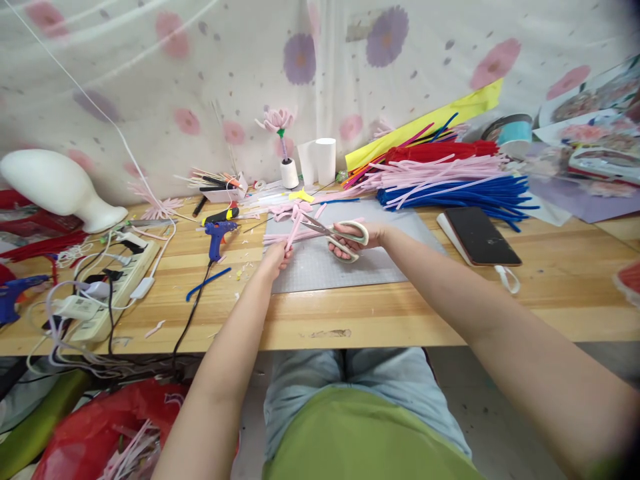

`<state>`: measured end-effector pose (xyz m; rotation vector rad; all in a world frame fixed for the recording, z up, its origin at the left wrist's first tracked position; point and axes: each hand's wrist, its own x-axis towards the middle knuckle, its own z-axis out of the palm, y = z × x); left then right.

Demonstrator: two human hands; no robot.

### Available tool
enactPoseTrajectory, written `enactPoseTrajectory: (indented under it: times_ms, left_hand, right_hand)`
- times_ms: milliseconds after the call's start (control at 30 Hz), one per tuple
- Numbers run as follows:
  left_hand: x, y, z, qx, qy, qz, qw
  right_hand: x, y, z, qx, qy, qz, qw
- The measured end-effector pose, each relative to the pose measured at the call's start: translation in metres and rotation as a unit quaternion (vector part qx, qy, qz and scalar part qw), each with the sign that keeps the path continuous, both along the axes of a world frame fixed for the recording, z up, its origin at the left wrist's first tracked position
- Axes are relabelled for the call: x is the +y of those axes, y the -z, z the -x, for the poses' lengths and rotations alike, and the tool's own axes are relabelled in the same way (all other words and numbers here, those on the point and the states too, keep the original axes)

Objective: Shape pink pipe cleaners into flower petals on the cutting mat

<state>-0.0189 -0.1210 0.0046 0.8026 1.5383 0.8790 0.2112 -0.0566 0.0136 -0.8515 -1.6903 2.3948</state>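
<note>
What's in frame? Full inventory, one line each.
scissors: 1, pale handles, right hand, blades open at the stems
pink stems: a few, pink, left hand, over grey mat
stem piles: red, pink, blue, back right
glue gun: 1, blue, left of mat
phone: 1, black, right of mat
power strip: 1, white, left
table: 1, wood
left hand: pinches stems
right hand: in scissor handles
</note>
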Motion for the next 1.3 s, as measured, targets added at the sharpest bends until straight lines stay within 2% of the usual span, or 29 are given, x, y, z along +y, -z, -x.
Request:
enactPoseTrajectory:
  times_ms: [300, 433, 667, 833, 1300]
  left_hand:
    - [-0.001, -0.003, -0.002, -0.003, -0.014, -0.009, 1.0]
    - [-0.001, -0.004, -0.004, -0.008, -0.014, -0.014, 1.0]
    - [0.0, 0.001, -0.007, 0.04, 0.016, -0.047, 0.998]
    - [0.002, 0.006, -0.009, 0.044, 0.028, -0.052, 0.997]
    - [0.004, 0.011, -0.003, 0.012, -0.015, -0.055, 0.998]
  right_hand:
    - [-0.004, -0.005, -0.001, 0.007, 0.006, 0.013, 1.0]
    - [-0.004, -0.003, 0.001, 0.025, -0.009, 0.025, 0.999]
    - [0.001, 0.004, 0.005, 0.04, -0.026, 0.051, 0.998]
    - [0.004, 0.012, 0.006, 0.086, -0.065, 0.054, 0.993]
    - [0.007, 0.016, -0.009, 0.088, -0.084, 0.038, 0.992]
